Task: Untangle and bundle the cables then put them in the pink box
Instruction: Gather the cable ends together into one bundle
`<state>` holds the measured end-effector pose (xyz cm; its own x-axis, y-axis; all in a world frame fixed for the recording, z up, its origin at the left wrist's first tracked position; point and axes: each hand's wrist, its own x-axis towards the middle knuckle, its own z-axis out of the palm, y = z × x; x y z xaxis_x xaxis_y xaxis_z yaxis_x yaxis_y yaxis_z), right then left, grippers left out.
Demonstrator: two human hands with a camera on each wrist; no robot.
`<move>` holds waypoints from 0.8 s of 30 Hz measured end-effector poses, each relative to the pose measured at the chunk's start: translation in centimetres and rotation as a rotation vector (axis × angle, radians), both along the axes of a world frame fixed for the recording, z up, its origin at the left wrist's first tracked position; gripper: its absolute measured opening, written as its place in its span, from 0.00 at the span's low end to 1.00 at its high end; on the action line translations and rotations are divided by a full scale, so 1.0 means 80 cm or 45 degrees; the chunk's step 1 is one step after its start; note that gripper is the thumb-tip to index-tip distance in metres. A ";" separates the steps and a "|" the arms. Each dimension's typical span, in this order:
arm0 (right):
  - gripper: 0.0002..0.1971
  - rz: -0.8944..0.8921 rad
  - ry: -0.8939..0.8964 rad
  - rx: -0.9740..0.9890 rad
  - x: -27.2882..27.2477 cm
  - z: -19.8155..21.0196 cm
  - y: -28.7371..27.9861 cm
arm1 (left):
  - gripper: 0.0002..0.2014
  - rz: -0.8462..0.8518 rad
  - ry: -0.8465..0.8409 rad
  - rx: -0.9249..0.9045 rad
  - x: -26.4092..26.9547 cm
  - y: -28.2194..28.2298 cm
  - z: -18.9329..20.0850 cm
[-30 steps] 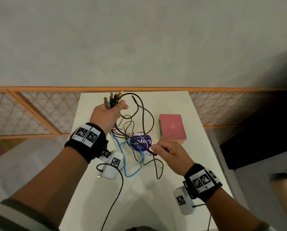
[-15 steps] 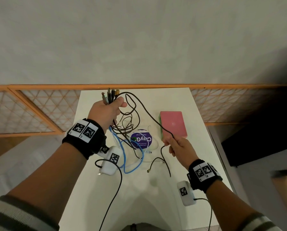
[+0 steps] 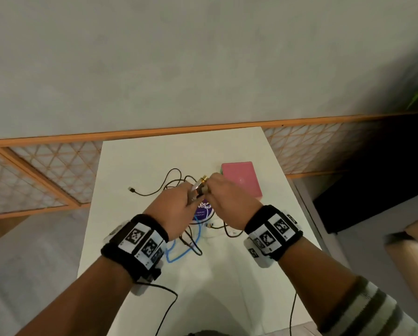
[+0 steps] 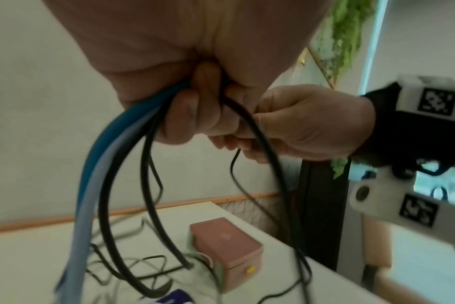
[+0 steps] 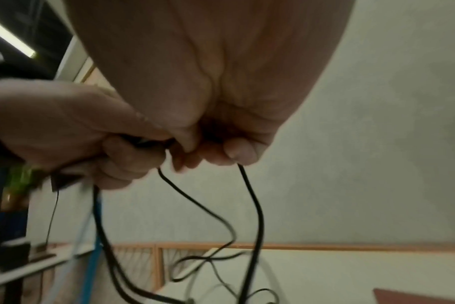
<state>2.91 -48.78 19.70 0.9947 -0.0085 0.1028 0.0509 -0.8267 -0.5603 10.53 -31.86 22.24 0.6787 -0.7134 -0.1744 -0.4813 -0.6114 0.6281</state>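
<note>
Meeting above the white table (image 3: 140, 166), the left hand (image 3: 171, 209) and right hand (image 3: 229, 202) clamp a cluster of cable plugs (image 3: 199, 186), with the pink box (image 3: 241, 180) closed just beyond the right hand. From the left wrist, curled fingers (image 4: 192, 115) grip blue and black cables (image 4: 104, 164) hanging toward the box. From the right wrist, the fingers (image 5: 237, 152) pinch thin black leads (image 5: 252, 197).

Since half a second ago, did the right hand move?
Yes. The right hand went left, away from the pink box, and now meets the left hand at the plugs.
</note>
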 end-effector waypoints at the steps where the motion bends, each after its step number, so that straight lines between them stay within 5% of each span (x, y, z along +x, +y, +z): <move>1: 0.08 -0.044 -0.016 -0.094 0.001 -0.003 -0.006 | 0.10 -0.002 -0.053 0.034 0.002 0.005 0.000; 4: 0.14 -0.226 0.006 -0.587 0.005 -0.020 -0.034 | 0.09 0.083 -0.002 -0.037 0.005 0.021 0.006; 6: 0.20 -0.340 0.123 -0.482 0.009 -0.026 -0.055 | 0.10 0.067 0.042 -0.044 0.002 0.029 0.010; 13: 0.13 -0.804 0.358 0.498 0.019 -0.030 -0.116 | 0.15 0.084 0.403 -0.096 0.002 0.060 -0.024; 19: 0.15 -1.010 -0.191 2.071 0.041 0.004 -0.118 | 0.16 0.092 0.609 0.148 0.005 0.086 -0.096; 21: 0.11 -1.027 -0.273 2.062 0.045 0.007 -0.131 | 0.14 0.099 0.617 0.249 0.001 0.099 -0.118; 24: 0.10 -1.041 -0.229 1.694 0.044 0.001 -0.139 | 0.07 0.123 0.584 0.185 0.001 0.110 -0.125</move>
<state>6.42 -59.94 19.78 0.6516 -0.6948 -0.3045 -0.0024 0.3995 -0.9167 10.58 -23.03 12.27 0.5708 -0.5968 -0.5639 -0.1116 -0.7368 0.6668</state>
